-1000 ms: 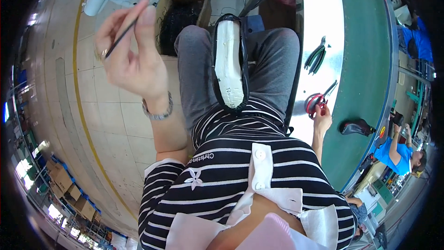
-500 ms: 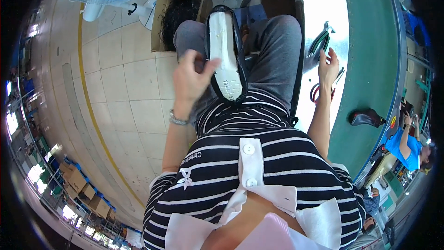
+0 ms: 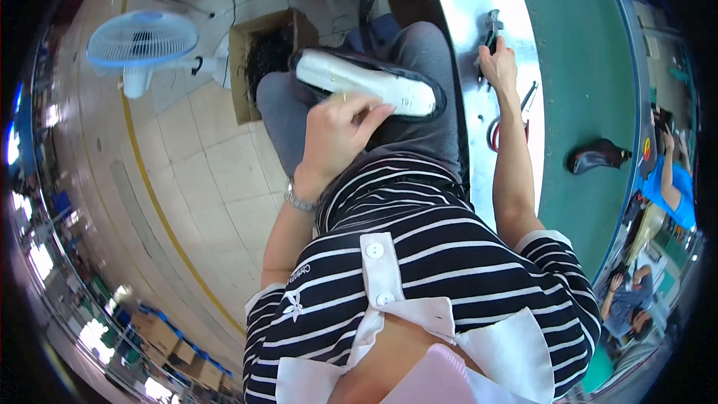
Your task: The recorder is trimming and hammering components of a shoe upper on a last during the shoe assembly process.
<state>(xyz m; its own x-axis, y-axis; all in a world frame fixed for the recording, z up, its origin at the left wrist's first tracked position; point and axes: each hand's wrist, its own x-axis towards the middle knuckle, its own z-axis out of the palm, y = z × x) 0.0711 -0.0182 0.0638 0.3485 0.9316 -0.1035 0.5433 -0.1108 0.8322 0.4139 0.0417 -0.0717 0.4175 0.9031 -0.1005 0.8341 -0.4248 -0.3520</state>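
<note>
A black shoe upper on a last lies bottom up across my lap, its white insole (image 3: 351, 78) facing me. My left hand (image 3: 336, 135) is at its near edge, thumb and fingers curled together against the rim. What lies between the fingertips is partly hidden. On the metal table strip to the right, my right hand (image 3: 499, 67) is closed around the dark handles of a pair of pliers (image 3: 493, 24), whose jaws point away from me. Red-handled scissors (image 3: 495, 137) lie nearer to me on the same strip.
A green work surface (image 3: 576, 90) runs beyond the metal strip, with a dark shoe (image 3: 596, 157) on it. A cardboard box (image 3: 241, 78) of black scraps stands by my left knee. Farther left is a blue fan (image 3: 142, 39). Other people sit at far right.
The shoe has turned from lengthwise to crosswise on my lap, its near end swinging right. My right hand has moved from beside the pliers onto their handles. My left hand has come to the shoe's near edge.
</note>
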